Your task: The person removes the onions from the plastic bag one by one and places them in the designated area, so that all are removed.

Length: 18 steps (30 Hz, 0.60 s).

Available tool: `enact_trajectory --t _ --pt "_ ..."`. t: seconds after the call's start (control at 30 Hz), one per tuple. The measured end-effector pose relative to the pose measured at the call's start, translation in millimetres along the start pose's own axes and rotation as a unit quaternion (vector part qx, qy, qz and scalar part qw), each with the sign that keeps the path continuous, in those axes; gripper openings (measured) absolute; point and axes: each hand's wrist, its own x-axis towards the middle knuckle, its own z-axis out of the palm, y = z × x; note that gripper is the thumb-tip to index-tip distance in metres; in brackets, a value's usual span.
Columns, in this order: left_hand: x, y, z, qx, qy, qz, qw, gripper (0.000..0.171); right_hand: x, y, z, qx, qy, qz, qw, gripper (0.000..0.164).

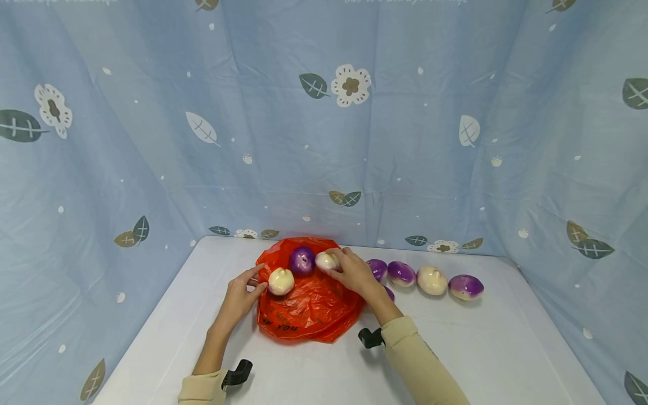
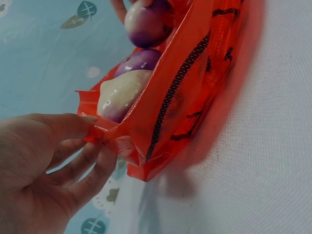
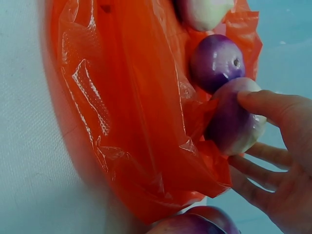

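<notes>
A red plastic bag (image 1: 319, 309) with black lettering lies on the table, its mouth towards the back. My left hand (image 1: 240, 298) pinches the bag's edge on the left side, thumb and fingertips on the film (image 2: 105, 134). Between thumb and fingers, my right hand (image 1: 356, 273) grips a glossy purple-and-white turnip (image 3: 236, 117) at the right side of the bag's mouth. Inside the mouth sit a mostly cream turnip (image 1: 280, 282), close by the left fingers, and a purple turnip (image 1: 302, 261) behind it, next to the held one.
To the right of the bag, several more turnips stand in a row: purple ones (image 1: 401, 274), a cream one (image 1: 432, 280) and a purple one (image 1: 466, 287) at the end. The bag and right arm partly cover others. A white table (image 1: 486, 349) meets a blue patterned curtain (image 1: 283, 140) behind.
</notes>
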Motion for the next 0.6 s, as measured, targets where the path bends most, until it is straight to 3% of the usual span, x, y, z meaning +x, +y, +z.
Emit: enact_trajectory --t 0.6 --pt "-0.1 0.3 -1.3 0.001 -0.005 -0.01 0.9999 0.05 -14 -6 -6 0.03 0.014 0.0 0.999 0.052"
